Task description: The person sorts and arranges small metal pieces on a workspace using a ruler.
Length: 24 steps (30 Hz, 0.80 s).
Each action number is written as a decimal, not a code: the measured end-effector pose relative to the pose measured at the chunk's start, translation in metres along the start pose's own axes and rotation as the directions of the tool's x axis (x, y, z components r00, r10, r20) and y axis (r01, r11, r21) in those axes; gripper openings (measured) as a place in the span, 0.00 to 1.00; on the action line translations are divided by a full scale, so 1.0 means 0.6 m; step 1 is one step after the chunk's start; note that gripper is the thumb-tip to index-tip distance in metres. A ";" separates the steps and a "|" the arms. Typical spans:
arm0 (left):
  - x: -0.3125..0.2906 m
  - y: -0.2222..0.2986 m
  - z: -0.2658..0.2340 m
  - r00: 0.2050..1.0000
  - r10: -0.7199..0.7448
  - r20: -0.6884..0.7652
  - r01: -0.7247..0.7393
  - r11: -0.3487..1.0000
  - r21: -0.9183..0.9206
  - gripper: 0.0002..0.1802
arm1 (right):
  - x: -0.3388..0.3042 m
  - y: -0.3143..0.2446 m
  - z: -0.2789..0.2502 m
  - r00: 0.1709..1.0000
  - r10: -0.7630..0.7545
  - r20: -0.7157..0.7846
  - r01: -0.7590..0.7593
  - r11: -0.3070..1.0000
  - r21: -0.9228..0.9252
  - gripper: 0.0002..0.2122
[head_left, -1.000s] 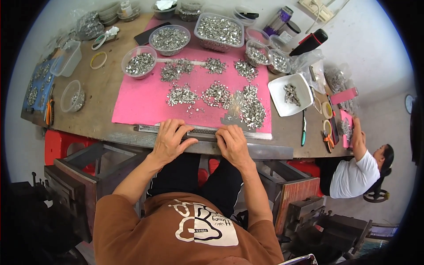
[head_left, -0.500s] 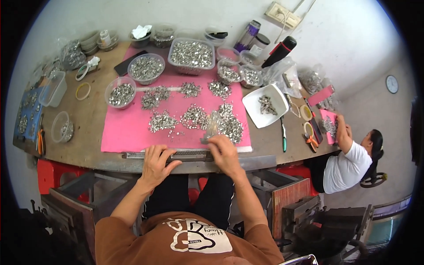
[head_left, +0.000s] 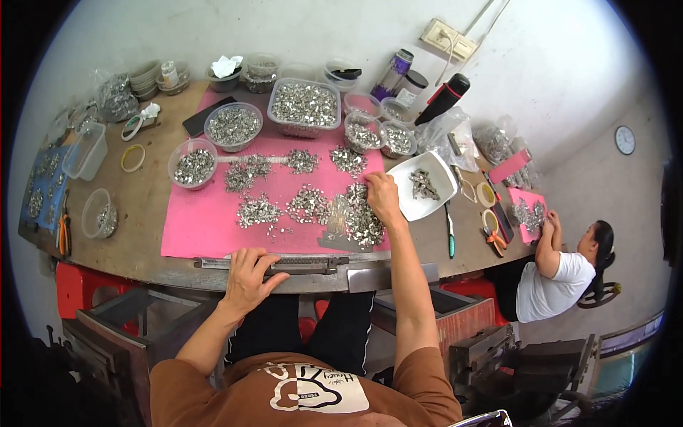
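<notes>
My left hand lies over the left part of a long narrow metal bar with a toothed slot at the table's front edge. Its fingers are bent loosely and the thumb stretches apart. My right hand is at the right edge of a heap of small shiny metal pieces, close to a white square dish. The fingers are curled together, their tips partly hidden, so what they pinch cannot be made out. A thin grey plate lies against this heap on the pink mat.
Several smaller heaps spread over the mat. Tubs of metal pieces stand behind it. Right of the dish lie a green-handled tool and orange-handled pliers. A co-worker sits at the far right.
My right hand has left the metal bar and moved away from me to the heap's right edge. The grey plate is now uncovered. My left hand stays at the bar.
</notes>
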State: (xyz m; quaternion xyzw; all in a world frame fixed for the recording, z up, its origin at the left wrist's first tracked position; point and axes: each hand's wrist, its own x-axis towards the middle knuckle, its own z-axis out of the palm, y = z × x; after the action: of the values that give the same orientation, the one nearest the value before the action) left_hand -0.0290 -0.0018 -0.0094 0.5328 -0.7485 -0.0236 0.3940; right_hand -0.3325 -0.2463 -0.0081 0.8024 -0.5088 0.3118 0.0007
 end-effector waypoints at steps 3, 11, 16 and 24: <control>-0.004 -0.003 0.001 1.000 -0.008 0.001 0.008 1.000 0.001 0.24 | -0.007 -0.002 -0.010 0.990 -0.054 0.129 0.062 0.997 -0.055 0.10; 0.001 -0.001 -0.001 1.000 -0.002 0.006 0.002 1.000 0.015 0.23 | 0.011 0.010 -0.010 0.997 0.072 0.009 -0.072 0.996 0.052 0.07; 0.003 0.002 0.001 1.000 -0.011 0.015 0.011 1.000 0.000 0.23 | 0.041 0.028 0.008 0.997 0.007 0.082 0.001 0.995 -0.097 0.07; 0.000 0.001 -0.002 0.999 -0.026 0.029 0.026 1.000 -0.005 0.24 | 0.048 0.011 -0.002 0.982 0.186 0.007 -0.178 0.930 0.322 0.08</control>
State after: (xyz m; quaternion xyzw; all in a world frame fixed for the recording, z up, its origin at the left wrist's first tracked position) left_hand -0.0289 -0.0011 -0.0085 0.5409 -0.7471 -0.0385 0.3843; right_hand -0.3300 -0.2724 0.0051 0.7374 -0.5235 0.3987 -0.1526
